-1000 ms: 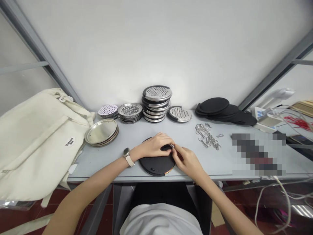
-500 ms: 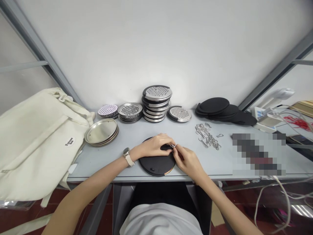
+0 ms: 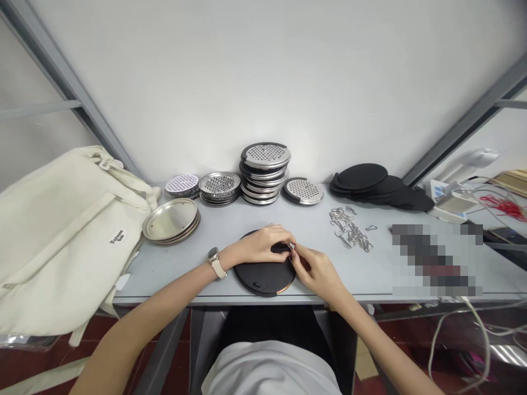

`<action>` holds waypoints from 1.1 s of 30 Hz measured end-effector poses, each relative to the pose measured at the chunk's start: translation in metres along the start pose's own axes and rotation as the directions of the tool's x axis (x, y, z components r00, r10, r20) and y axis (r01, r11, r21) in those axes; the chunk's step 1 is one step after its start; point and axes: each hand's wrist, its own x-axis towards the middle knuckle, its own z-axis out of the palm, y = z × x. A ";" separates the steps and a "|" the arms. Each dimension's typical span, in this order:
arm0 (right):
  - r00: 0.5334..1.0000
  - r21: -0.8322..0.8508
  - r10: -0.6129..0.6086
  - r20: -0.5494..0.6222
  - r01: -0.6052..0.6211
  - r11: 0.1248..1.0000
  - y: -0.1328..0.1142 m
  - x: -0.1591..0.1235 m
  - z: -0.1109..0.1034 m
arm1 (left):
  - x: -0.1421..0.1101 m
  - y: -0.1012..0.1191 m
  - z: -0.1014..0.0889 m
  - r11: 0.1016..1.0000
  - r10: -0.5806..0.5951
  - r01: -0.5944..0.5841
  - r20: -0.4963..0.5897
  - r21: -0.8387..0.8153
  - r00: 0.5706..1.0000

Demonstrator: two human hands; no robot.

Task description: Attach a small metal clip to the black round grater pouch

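Note:
A round black disc [image 3: 263, 280] lies flat near the table's front edge, with a small dark knob low on its face and an orange glint on its lower right rim. My left hand [image 3: 267, 244] rests over its upper part, finger and thumb curled round to a small shiny metal snap hook [image 3: 291, 247]. From the right, my right hand [image 3: 317, 269] pinches the same hook at the disc's upper right edge. Fingertips cover most of the hook, so how it sits against the disc is hidden. Several loose snap hooks [image 3: 349, 230] lie in a pile to the right.
Along the wall stand stacked metal graters [image 3: 265, 175], a single grater [image 3: 304, 191], lower grater stacks [image 3: 219, 186] and black round pieces [image 3: 362, 178]. Metal lids [image 3: 171, 222] lie at left beside a cream bag [image 3: 74, 236]. A blurred dark object [image 3: 436, 260] is at right.
Both hands stay at the same spot on the disc. The fingertips have shifted very slightly around the snap hook; the rest of the table looks unchanged.

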 end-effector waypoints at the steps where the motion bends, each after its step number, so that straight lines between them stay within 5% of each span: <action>1: 1.000 -0.002 -0.001 0.007 0.001 1.000 0.000 0.000 0.000 | 0.000 0.000 0.000 1.000 0.001 -0.001 0.000 0.002 1.000; 16: 1.000 -0.104 0.001 -0.029 -0.004 0.995 0.000 0.001 0.004 | 0.000 0.002 -0.002 1.000 -0.017 0.017 0.004 -0.011 1.000; 33: 0.999 0.006 0.006 -0.049 -0.006 1.000 -0.001 0.002 0.001 | 0.000 -0.001 0.000 1.000 -0.005 0.005 0.009 -0.017 1.000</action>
